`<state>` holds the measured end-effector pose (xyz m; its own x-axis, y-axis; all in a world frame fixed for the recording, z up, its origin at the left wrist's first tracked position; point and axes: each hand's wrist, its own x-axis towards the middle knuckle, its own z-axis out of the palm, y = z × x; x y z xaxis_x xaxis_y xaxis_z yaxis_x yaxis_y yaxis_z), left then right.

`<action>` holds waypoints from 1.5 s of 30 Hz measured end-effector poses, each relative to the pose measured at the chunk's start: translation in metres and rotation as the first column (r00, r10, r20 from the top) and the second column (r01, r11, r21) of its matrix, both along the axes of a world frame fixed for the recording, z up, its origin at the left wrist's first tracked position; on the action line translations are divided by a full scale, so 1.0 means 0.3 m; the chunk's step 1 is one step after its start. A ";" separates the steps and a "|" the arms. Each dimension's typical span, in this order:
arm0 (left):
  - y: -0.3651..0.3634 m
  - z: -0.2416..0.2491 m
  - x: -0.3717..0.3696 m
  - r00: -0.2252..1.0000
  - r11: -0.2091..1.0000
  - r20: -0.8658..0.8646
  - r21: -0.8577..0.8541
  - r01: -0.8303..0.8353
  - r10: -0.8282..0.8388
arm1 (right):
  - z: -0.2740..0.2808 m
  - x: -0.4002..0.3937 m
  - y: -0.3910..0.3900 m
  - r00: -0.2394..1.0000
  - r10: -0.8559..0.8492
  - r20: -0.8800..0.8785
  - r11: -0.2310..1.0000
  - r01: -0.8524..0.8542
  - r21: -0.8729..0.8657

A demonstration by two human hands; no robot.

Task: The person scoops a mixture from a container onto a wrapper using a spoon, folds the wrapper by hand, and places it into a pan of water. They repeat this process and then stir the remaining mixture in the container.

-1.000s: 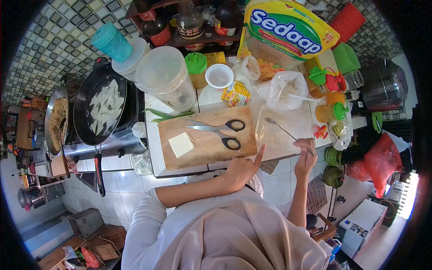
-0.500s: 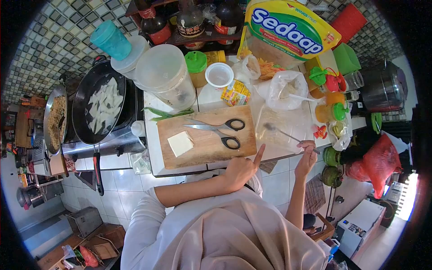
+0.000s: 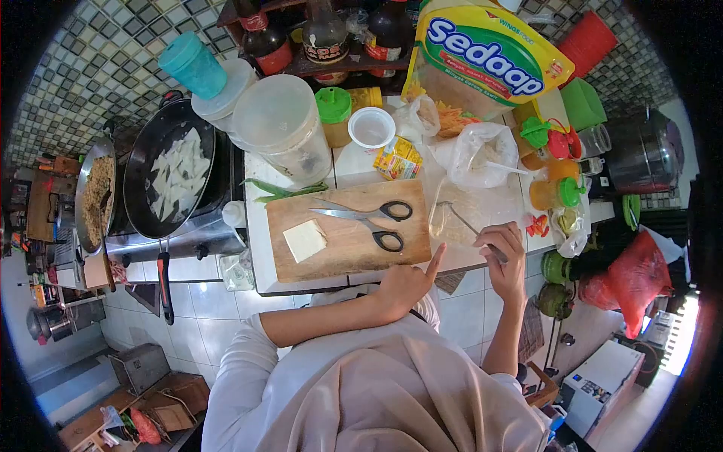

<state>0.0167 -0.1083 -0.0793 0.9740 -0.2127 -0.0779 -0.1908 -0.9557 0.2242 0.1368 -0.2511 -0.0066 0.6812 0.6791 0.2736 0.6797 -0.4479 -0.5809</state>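
black-handled scissors (image 3: 369,219), pale wooden board (image 3: 346,237), teal cup (image 3: 191,65)

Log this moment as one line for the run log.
right hand holds spoon in clear container | left hand free by cutting board | scissors on board

bright even daylight, strong fisheye warp, perhaps slightly soft edges
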 end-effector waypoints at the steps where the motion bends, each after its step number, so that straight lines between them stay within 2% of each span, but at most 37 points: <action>1: -0.001 -0.001 0.000 1.000 1.000 0.006 0.002 -0.002 0.002 | 0.000 0.002 -0.001 1.000 0.003 0.000 1.000 -0.003 -0.001; 3: -0.001 0.001 0.001 1.000 1.000 0.013 -0.004 -0.003 0.003 | -0.001 0.004 -0.004 0.995 -0.015 -0.102 0.998 0.021 0.052; 10: 0.006 0.012 -0.002 0.998 0.999 0.064 0.037 0.020 -0.023 | 0.027 -0.002 -0.008 0.987 0.061 -0.147 0.998 -0.061 0.007; 13: -0.007 -0.010 -0.003 0.993 0.999 0.112 0.024 -0.028 0.025 | 0.016 0.001 0.005 0.988 0.040 -0.147 0.997 -0.030 0.070; 15: -0.006 -0.009 -0.003 0.995 1.000 0.094 0.022 -0.020 0.018 | 0.013 0.000 0.009 0.984 0.002 -0.177 0.997 0.012 0.079; 19: -0.002 -0.005 -0.004 0.999 1.000 0.047 0.014 -0.003 0.002 | 0.023 0.001 -0.007 0.981 0.023 -0.191 0.997 -0.009 0.075; 21: -0.004 -0.006 -0.002 0.999 1.000 0.048 0.013 -0.003 0.003 | 0.024 0.001 -0.014 0.961 0.000 -0.275 0.996 0.026 0.090; 23: -0.002 0.000 0.000 0.999 1.000 0.049 0.013 -0.006 0.005 | 0.013 0.001 -0.002 0.975 -0.021 -0.222 0.993 0.045 0.106; 25: 0.003 0.018 0.004 1.000 1.000 -0.023 0.009 0.014 -0.014 | -0.001 0.004 0.006 0.985 -0.039 -0.171 0.991 0.060 0.121; 30: -0.005 -0.005 -0.001 1.000 1.000 0.018 0.022 -0.008 0.007 | 0.013 0.002 -0.003 0.996 -0.032 -0.083 0.999 0.034 0.019; 34: -0.004 -0.007 -0.001 0.999 1.000 0.051 0.014 -0.007 0.006 | 0.012 0.002 -0.004 0.991 -0.020 -0.129 0.999 0.024 0.034; 37: 0.003 -0.002 -0.001 0.999 1.000 0.037 0.020 0.011 -0.012 | 0.006 0.002 0.009 0.996 -0.068 -0.065 0.993 0.074 0.095; 43: -0.001 -0.007 -0.003 1.000 1.000 0.031 -0.003 -0.004 0.004 | 0.017 -0.009 -0.014 0.986 -0.063 -0.155 0.995 0.074 0.065; 45: 0.000 -0.001 -0.003 1.000 1.000 0.019 0.004 -0.001 0.001 | 0.002 -0.005 -0.019 0.986 -0.147 -0.076 0.971 0.158 0.178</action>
